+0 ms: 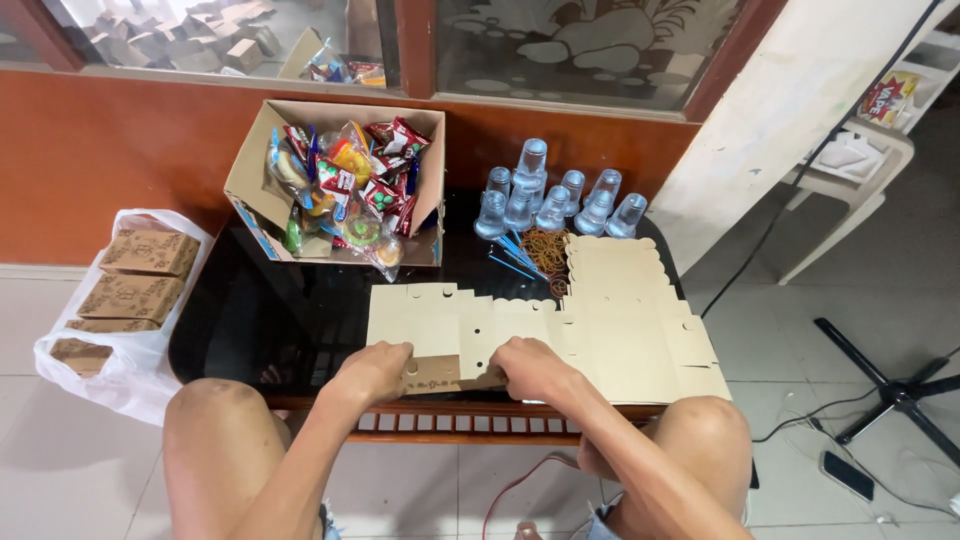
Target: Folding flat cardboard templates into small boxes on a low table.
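Both of your hands press on one flat brown cardboard cutout (432, 330) at lower centre of the head view. Your left hand (375, 372) grips its near edge, fingers curled over a folded flap; your right hand (532, 368) clamps the same flap beside it. The cutout lies on the dark glass counter (260, 310). More flat cutouts (630, 320) are stacked just right. A box of wrapped snacks (345, 185) sits upper left, clear plastic cups (555, 200) upper centre.
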